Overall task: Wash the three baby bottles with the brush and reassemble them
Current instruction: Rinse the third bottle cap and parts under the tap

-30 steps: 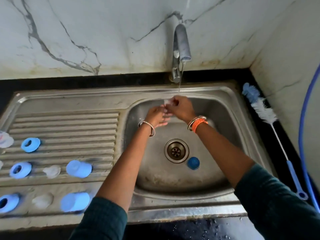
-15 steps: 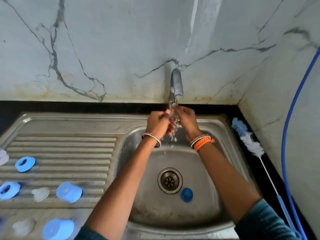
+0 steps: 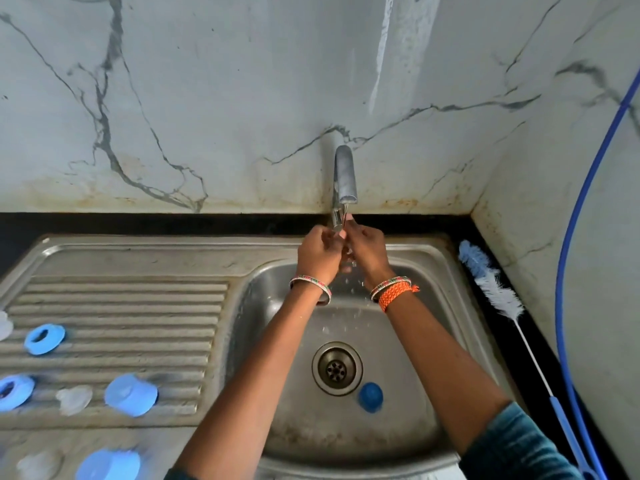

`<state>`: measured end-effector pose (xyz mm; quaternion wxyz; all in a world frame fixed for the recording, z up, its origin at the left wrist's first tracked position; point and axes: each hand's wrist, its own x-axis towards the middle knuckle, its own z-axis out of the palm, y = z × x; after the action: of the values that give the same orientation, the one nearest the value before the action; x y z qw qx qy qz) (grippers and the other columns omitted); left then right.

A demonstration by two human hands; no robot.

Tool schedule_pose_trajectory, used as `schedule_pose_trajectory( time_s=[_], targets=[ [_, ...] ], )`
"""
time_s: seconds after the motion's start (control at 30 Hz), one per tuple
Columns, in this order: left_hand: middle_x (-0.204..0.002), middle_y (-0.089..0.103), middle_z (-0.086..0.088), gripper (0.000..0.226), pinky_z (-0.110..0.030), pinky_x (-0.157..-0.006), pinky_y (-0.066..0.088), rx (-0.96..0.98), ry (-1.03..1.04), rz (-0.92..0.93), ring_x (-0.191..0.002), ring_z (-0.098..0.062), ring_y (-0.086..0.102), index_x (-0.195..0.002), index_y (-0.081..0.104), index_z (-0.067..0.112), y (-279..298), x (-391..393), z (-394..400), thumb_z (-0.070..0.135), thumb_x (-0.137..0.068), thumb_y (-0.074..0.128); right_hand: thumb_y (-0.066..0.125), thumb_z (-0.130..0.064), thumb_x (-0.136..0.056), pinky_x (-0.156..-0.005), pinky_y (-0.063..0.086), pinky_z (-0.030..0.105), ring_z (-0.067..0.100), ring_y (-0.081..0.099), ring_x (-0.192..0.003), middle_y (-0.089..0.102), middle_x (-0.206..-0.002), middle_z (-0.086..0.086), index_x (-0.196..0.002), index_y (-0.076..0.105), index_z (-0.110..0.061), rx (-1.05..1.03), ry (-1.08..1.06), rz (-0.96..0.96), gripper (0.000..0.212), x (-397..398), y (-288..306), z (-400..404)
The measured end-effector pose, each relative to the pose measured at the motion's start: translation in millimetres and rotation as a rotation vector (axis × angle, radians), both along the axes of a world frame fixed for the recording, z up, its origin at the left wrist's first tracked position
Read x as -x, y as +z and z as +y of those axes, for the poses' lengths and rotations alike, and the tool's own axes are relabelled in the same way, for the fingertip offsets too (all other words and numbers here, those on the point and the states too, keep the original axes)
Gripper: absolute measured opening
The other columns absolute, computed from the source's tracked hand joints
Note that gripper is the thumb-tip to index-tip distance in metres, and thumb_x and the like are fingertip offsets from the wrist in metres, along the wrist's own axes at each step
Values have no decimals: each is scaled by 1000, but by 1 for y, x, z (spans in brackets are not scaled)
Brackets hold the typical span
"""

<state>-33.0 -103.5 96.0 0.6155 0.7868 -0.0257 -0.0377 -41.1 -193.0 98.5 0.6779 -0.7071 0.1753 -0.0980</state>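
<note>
My left hand and my right hand meet right under the tap spout, fingers curled round a small pale piece that they mostly hide. Drops of water fall from them into the sink basin. The bottle brush, with blue and white bristles and a long blue handle, lies on the black counter right of the sink. On the ribbed drainboard lie blue rings, blue caps and clear teats.
A round blue part lies in the basin beside the drain. A blue hose runs down the right wall. Marble walls close off the back and the right. A clear piece shows at the left edge.
Both hands rose from low in the basin up to the spout. The view tilted upward, so the sink sits lower in frame.
</note>
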Motion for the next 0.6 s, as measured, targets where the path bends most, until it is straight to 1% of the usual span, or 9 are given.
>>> schedule_pose_trajectory(
  time_s=[0.03,0.07,0.13,0.23,0.33,0.43,0.5,0.53,0.6],
  targets=[
    [-84,66,-6,6,-26,-63,56,-8,53,-61,-70,-17,65,-89,60,9,-1,-1,-1,14,-92,58,45,-30,-100,-52,47,24,12,57,-56,60,-64,4,-72,58,-10,-53,57,10,37,1,0,0],
    [-86,66,-5,7,-17,-65,53,-18,99,-102,-73,-13,64,-93,64,6,0,0,-2,7,-90,58,42,-27,-102,-50,47,22,8,58,-55,61,-63,0,-76,55,-11,-120,122,14,33,3,-1,1],
    [-81,67,-6,10,-6,-57,47,40,141,-131,-63,-3,62,-89,69,1,1,-2,-1,-1,-88,59,46,-19,-100,-55,48,22,7,59,-58,63,-64,-4,-84,54,-12,-189,236,5,19,5,-1,0],
    [-61,64,-5,22,-19,-46,52,159,126,-57,-43,-4,61,-68,64,7,-1,-3,0,4,-90,60,58,-23,-94,-54,46,23,9,52,-50,56,-59,-2,-79,57,-12,-206,253,-60,19,10,-4,-5],
    [-51,57,-10,39,-25,-39,45,47,167,-71,-36,-11,55,-60,56,5,-1,4,-4,21,-95,55,61,-35,-92,-46,39,20,9,44,-44,52,-49,-2,-63,58,-14,-120,119,-79,36,9,-4,-3],
    [-79,66,-24,45,-38,-63,46,-185,196,-63,-75,-34,64,-78,64,-4,-4,4,-7,30,-99,42,50,-42,-96,-48,35,20,8,40,-47,46,-50,-4,-56,52,-17,2,72,-36,47,3,-5,3],
    [-90,66,-25,49,-37,-67,43,-127,211,64,-84,-39,60,-87,64,-3,-7,0,-7,35,-100,36,45,-36,-100,-52,36,22,10,43,-55,46,-59,-1,-66,53,-17,-20,174,-14,40,3,-7,2],
    [-83,67,-25,50,-36,-63,42,-37,205,137,-77,-41,60,-83,64,-2,-7,-3,-5,37,-100,37,47,-29,-99,-55,37,24,12,45,-60,49,-64,-1,-72,56,-18,-48,224,-19,30,4,-8,1],
    [-49,58,-11,51,-28,-51,33,120,229,220,-50,-34,49,-63,57,5,-4,-6,-1,38,-98,39,55,-23,-94,-55,38,23,10,46,-63,53,-67,-3,-78,61,-18,-70,246,-49,18,9,-9,-1]
  ],
)
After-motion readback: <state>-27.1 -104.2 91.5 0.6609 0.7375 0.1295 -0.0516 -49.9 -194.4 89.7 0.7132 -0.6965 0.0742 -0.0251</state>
